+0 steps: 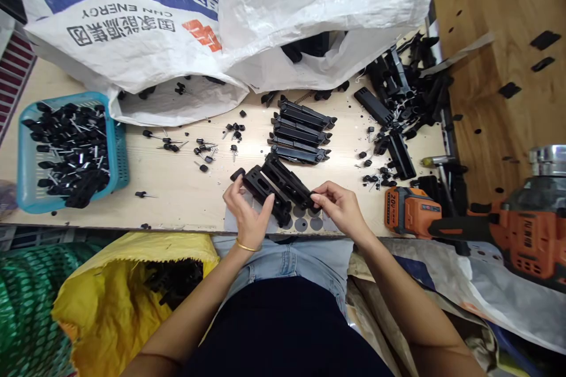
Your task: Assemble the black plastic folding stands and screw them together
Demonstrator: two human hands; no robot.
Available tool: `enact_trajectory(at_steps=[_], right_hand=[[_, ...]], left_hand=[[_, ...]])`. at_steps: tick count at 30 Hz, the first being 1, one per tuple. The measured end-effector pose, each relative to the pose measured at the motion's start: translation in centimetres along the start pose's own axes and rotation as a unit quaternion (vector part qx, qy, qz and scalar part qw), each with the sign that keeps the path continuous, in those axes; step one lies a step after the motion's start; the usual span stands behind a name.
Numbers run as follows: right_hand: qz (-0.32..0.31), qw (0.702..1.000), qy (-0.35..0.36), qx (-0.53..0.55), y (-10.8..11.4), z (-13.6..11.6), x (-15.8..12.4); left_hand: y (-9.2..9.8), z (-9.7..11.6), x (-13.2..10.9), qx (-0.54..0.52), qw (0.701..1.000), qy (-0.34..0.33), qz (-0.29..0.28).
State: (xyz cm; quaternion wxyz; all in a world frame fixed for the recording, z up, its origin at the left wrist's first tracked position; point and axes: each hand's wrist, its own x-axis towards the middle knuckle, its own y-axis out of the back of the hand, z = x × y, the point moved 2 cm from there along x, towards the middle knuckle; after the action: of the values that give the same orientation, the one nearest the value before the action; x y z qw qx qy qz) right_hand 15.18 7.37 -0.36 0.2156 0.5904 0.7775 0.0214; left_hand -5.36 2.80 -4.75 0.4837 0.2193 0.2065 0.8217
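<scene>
Near the table's front edge, my left hand (pixel 251 218) is closed round a long black plastic part (pixel 264 193), with the thumb along its near side. My right hand (pixel 341 207) pinches the near end of a second long black plastic part (pixel 287 179), which lies slanted close beside the first. A small black piece (pixel 237 174) shows by my left fingertips. Beneath the parts is a pale sheet with grey discs (pixel 315 224). Just beyond, several similar black parts (pixel 303 125) lie in a stacked row.
A blue basket (pixel 121 156) of black-headed pins stands at left. Loose pins (pixel 207 150) are scattered mid-table. White sacks (pixel 168 65) line the back. Black parts (pixel 398 82) are heaped at right, near an orange power tool (pixel 526 235). A yellow sack (pixel 106 300) hangs below the edge.
</scene>
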Motion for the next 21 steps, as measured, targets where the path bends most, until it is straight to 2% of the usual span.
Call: enact_trajectory(at_steps=[2, 4, 6, 8, 13, 21], right_hand=[[-0.029, 0.994, -0.040, 0.102, -0.3, -0.4, -0.7], [-0.061, 0.977, -0.073, 0.192, -0.7, -0.6, -1.0], [-0.086, 0.958, -0.092, 0.259, -1.3, -0.8, -1.1], [-0.100, 0.940, -0.105, 0.308, -1.8, -0.9, -1.1], [-0.099, 0.911, -0.128, 0.379, -2.7, -1.2, -1.1], [-0.102, 0.899, -0.142, 0.400, -2.6, -1.3, -1.3]], left_hand=[[0.1, 1.2, -0.2, -0.046, 0.999, 0.002, -0.015], [-0.2, 2.0, 0.0, -0.104, 0.992, 0.042, -0.065], [-1.0, 2.4, 0.2, -0.177, 0.973, 0.084, -0.126], [-1.8, 2.6, 0.5, -0.241, 0.952, 0.113, -0.154], [-2.8, 2.5, 0.5, -0.287, 0.937, 0.154, -0.128], [-2.5, 2.7, 0.2, -0.293, 0.929, 0.185, -0.128]])
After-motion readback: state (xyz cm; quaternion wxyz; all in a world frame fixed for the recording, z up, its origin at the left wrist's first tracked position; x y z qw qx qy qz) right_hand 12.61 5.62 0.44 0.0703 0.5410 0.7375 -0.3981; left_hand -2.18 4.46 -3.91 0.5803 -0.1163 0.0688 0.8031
